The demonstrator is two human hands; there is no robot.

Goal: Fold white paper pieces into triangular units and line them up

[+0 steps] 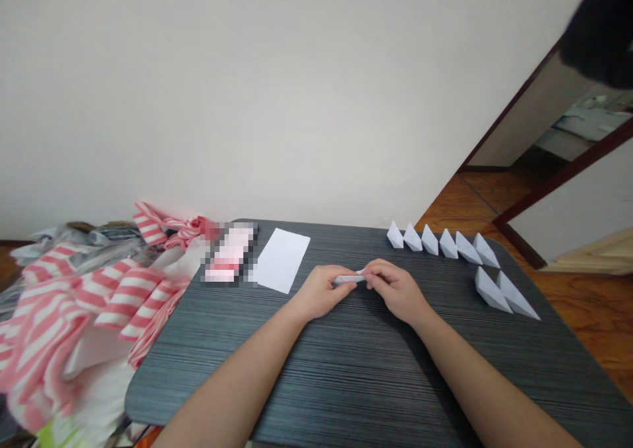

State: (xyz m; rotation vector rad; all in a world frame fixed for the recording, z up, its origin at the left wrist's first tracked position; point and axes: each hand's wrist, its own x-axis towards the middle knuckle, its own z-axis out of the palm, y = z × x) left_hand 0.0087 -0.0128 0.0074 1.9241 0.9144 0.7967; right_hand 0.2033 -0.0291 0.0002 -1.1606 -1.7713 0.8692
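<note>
The left hand (321, 293) and right hand (395, 291) pinch a folded white paper strip (347, 279) between their fingertips, mid-way across the dark table (208, 369). Paper boats (448, 243) line its far right edge; pink-striped bags (64, 322) heap past its left edge, contents hidden.

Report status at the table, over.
Left hand and right hand pinching folded white paper strip. Folded paper boats lined up to the right, loose white sheet to the left, neither touching the hands.
</note>
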